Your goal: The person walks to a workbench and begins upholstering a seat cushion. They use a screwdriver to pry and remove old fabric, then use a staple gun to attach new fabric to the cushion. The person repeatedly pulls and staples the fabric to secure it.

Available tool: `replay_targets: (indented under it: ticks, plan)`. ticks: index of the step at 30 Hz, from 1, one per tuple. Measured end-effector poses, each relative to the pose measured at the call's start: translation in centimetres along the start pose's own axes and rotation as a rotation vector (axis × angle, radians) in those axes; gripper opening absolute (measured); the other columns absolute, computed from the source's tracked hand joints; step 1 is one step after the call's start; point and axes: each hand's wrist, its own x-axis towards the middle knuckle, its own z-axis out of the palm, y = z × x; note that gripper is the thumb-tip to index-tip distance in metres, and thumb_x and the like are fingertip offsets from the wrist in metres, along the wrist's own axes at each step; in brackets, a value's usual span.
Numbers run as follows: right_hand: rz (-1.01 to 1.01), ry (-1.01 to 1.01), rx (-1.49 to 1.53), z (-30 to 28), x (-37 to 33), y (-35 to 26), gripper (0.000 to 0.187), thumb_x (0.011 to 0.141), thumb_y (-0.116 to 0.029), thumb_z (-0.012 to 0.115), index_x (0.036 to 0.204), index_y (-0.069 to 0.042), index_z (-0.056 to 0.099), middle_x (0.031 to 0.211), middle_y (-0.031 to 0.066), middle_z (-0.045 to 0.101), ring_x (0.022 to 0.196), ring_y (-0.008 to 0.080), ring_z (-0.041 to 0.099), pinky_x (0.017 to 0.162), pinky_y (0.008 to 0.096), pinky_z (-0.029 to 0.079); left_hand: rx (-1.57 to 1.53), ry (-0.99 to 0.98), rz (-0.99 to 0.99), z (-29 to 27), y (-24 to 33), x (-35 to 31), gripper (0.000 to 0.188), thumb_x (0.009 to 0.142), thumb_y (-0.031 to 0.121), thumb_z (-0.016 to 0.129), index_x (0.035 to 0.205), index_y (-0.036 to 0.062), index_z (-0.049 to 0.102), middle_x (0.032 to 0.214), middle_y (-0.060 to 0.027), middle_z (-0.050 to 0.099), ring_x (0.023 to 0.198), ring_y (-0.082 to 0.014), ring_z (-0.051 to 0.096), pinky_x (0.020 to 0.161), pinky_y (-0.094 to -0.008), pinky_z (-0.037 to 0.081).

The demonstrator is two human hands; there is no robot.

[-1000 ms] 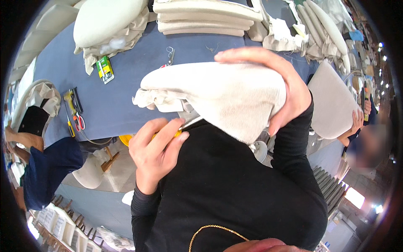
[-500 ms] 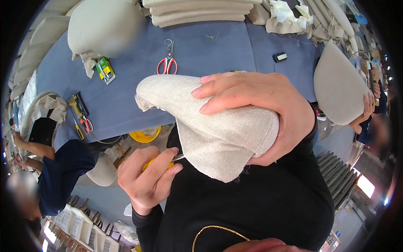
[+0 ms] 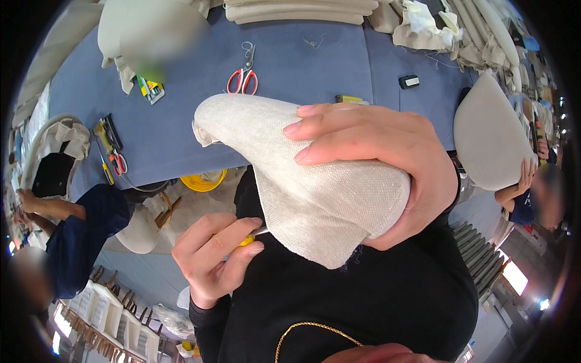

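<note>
A tapered beige woven-fabric pad (image 3: 315,202), long axis slanting down rightward, is gripped by the right hand (image 3: 384,144); at the pad's left edge, a yellow-handled metal-shafted tool (image 3: 247,241) (tip hidden) is held by the left hand (image 3: 210,254).

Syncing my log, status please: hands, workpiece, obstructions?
Left hand gripping yellow-handled tool, tip out of sight. Right hand clasping beige fabric-covered piece, underside hidden. Red-handled scissors on blue table beyond; no obstruction visible.
</note>
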Motion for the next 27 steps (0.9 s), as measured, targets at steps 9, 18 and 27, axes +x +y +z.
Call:
replay_targets:
  ticks: [9,18,27]
  plan:
    - [-0.033,-0.044,0.023,-0.6,0.6,0.4,0.077,0.054,-0.016,0.092,0.125,0.004,0.071,0.134,0.025,0.07,0.127,0.0369,0.069,0.114,0.05,0.049,-0.057,0.025,0.029,-0.6,-2.4,-0.5,0.027,0.079,0.025,0.087,0.097,0.0057,0.082,0.081,-0.0082,0.07,0.062,-0.0206,0.062,0.055,-0.0307,0.046]
    - [0.008,-0.058,0.039,-0.1,1.6,0.3,0.078,0.053,-0.014,0.091,0.126,0.003,0.071,0.133,0.0242,0.071,0.127,0.0356,0.069,0.115,0.0524,0.048,-0.005,0.053,-0.035,-0.7,-0.9,-0.4,0.029,0.077,0.025,0.089,0.098,0.0073,0.082,0.08,-0.0069,0.069,0.062,-0.0183,0.061,0.053,-0.0309,0.045]
    - [0.034,-0.086,-0.012,1.6,2.7,-0.7,0.078,0.053,-0.013,0.091,0.126,0.002,0.071,0.131,0.0234,0.072,0.124,0.0358,0.071,0.114,0.0521,0.049,0.014,0.044,-0.071,-2.3,-0.3,-1.3,0.031,0.075,0.024,0.091,0.1,0.007,0.083,0.082,-0.0068,0.07,0.064,-0.0184,0.062,0.055,-0.03,0.046]
